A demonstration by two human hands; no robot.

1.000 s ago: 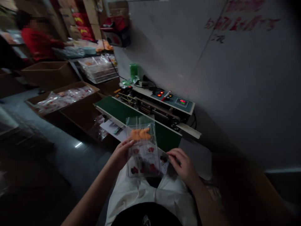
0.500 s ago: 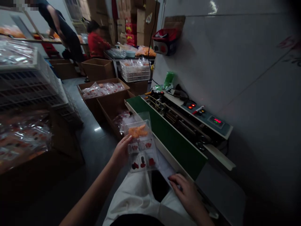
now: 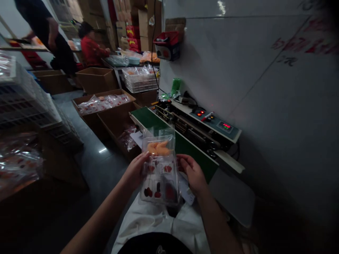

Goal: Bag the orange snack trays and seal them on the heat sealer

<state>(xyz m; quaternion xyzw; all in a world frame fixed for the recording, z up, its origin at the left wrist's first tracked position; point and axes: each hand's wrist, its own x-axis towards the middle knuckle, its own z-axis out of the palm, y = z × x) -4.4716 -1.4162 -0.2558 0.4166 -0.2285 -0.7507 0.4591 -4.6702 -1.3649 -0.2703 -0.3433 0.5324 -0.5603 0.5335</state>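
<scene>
A clear plastic bag with a compartmented tray (image 3: 160,176) inside is held upright over my lap. Orange pieces (image 3: 159,148) fill its top, with small red and dark pieces in the sections below. My left hand (image 3: 136,171) is closed on the bag's left edge. At the right edge, my right hand (image 3: 193,173) has its fingers curled onto the bag, the fingertips partly behind it. The bag's flat open-looking upper end overlaps the green belt (image 3: 190,148) of a sealing machine (image 3: 201,121). A whitish sheet (image 3: 186,190) shows below my right hand.
An open cardboard box (image 3: 113,123) with filled bags stands left of the belt, another box (image 3: 103,100) behind it. White crates (image 3: 29,95) are stacked at far left. Two people are at tables at the back. A tiled wall (image 3: 254,81) rises behind the machine.
My right hand has come up from beside the machine's lower edge to the bag's right side. The bag is slightly lower and more upright. The view has turned to the right.
</scene>
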